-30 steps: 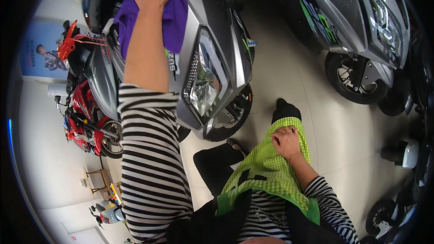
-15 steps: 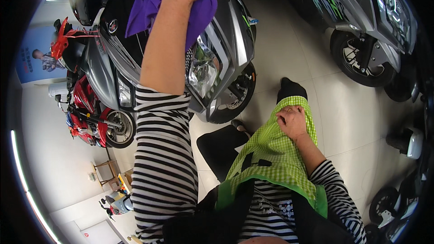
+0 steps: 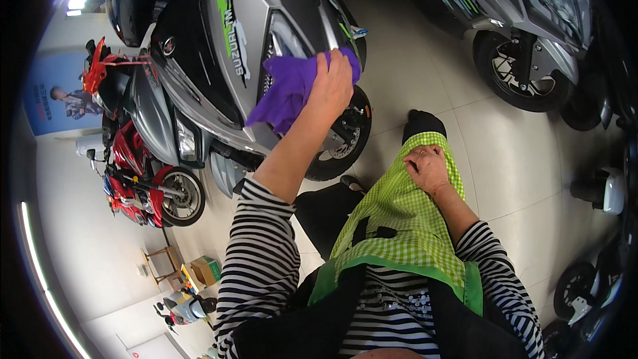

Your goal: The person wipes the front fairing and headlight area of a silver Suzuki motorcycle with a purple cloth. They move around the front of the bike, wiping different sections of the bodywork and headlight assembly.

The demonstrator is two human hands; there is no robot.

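My left hand (image 3: pixel 331 86) is pressing a crumpled purple cloth (image 3: pixel 287 91) against the front of a grey and black scooter (image 3: pixel 259 0). Its fingers lie bunched over the cloth's right part, by the headlight (image 3: pixel 286 37), and the lower part of the light is covered. A loose corner of the cloth spreads to the left. On the lap, my right hand (image 3: pixel 427 168) rests on a green checked apron (image 3: pixel 392 206) over my bent knee, its fingers curled in, with nothing seen in them.
Another grey scooter (image 3: pixel 495 0) stands at the far right. To the left are a silver scooter (image 3: pixel 149 116) and a red motorcycle (image 3: pixel 133 179). Dark two-wheelers line the right edge. Cardboard boxes (image 3: pixel 201 270) sit at lower left on the pale tiled floor (image 3: pixel 512 166).
My left hand has slid the purple cloth down and to the right, from the scooter's upper panel to its headlight. My right hand stays on the knee.
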